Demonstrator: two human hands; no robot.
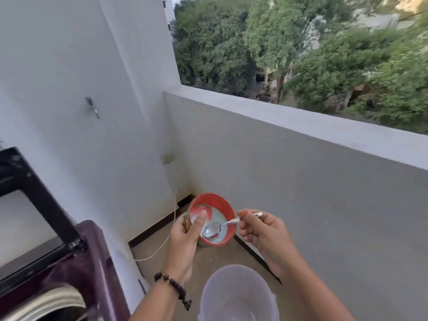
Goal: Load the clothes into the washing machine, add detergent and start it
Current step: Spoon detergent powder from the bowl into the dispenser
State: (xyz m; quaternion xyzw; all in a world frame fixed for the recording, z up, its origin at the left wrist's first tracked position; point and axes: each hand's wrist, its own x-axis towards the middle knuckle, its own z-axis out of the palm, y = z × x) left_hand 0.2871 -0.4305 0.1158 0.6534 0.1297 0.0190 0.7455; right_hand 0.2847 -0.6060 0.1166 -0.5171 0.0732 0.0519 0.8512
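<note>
**Scooping detergent, with the washer off to the left**

Holding a red tub (212, 220) of pale detergent powder, the left hand (185, 237) wraps its fingers round the near-left wall, with the thumb hooked over the rim into the opening. The right hand (259, 228) pinches the handle of a metal spoon (216, 229) between thumb and fingers; the handle runs up and to the right toward that hand, while the bowl of the spoon dips down-left into the tub, close to the left thumb. Whether the spoon already carries powder is hard to tell, since its bowl is as pale as the powder round it.

The washing machine (92, 262) stands to the left of both hands and lower, with its dark lid (34, 193) raised and its drum opening at the lower left edge of the view. The left hand is the nearer one to it, but the spoon is in the right hand, so by my reading the loaded spoon has to travel leftward across the tub and past the left wrist, kept level, to reach the drum. Clothes in the drum cannot be made out from here.

Directly beneath the hands, toward the body, a clear plastic bucket (238, 295) stands on the floor (208, 258).
</note>
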